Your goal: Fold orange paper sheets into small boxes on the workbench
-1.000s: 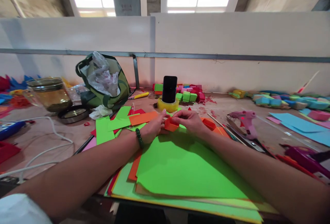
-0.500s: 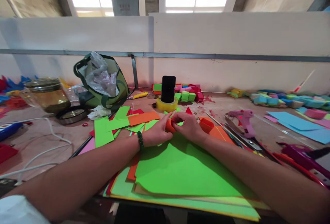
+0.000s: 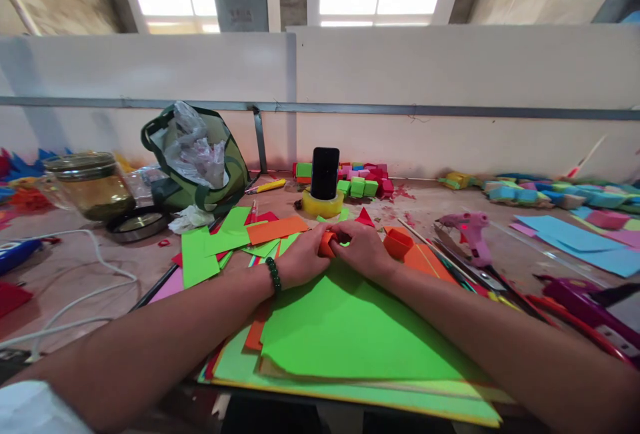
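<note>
Between my hands is a small folded orange paper piece (image 3: 327, 245), partly covered by fingers. My left hand (image 3: 303, 257), with a dark beaded bracelet at the wrist, grips it from the left. From the right, my right hand (image 3: 364, 247) pinches its other side. Both hands rest over a stack of green paper (image 3: 360, 327). Just right of my right hand sits an orange paper box (image 3: 399, 243) on orange strips (image 3: 431, 264). Green paper strips (image 3: 200, 257) and an orange strip (image 3: 278, 229) lie to the left.
A phone (image 3: 325, 174) leans in a yellow tape roll (image 3: 323, 205). A pink glue gun (image 3: 473, 234) stands at right, near a purple tool (image 3: 585, 307). At left are a glass jar (image 3: 90, 187), a green bag (image 3: 200, 154) and a white cable (image 3: 107, 267). Paper blocks (image 3: 364, 187) line the wall.
My fingers have shifted around the orange paper piece; the right hand's fingers have come lower and curl more closely against it. The view has moved very slightly.
</note>
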Demonstrator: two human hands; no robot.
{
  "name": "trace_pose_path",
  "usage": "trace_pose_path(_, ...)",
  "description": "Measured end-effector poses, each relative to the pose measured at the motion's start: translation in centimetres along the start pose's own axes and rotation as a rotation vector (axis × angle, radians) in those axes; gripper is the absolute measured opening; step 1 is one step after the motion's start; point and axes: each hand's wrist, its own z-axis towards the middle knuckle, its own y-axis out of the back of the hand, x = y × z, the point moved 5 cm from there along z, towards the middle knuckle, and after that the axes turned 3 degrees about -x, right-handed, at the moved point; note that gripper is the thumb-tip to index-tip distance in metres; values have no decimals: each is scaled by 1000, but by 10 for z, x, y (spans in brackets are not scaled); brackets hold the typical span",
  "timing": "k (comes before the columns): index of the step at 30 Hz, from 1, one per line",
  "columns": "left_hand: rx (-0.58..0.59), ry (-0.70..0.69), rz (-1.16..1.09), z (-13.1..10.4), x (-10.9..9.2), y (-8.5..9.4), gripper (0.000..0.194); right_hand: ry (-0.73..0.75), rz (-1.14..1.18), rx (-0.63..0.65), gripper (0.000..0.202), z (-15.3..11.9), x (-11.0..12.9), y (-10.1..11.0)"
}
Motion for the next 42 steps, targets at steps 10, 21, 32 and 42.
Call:
trace_pose_path(10,-58,-75,154,0,-3,0,69,-59,-91,-15,14,-2,-2,0)
trace_pose_path(21,-56,-91,18,3,-2,-5,70,-107,-117,11,17,-1,-2,2)
trace_pose_path(32,-28,-62,-36,1,0,-5,85,-99,-42,12,11,1,-4,1)
trace_pose_path(42,-87,30,23,4,8,3,80,-87,-30,18,9,-2,-4,4)
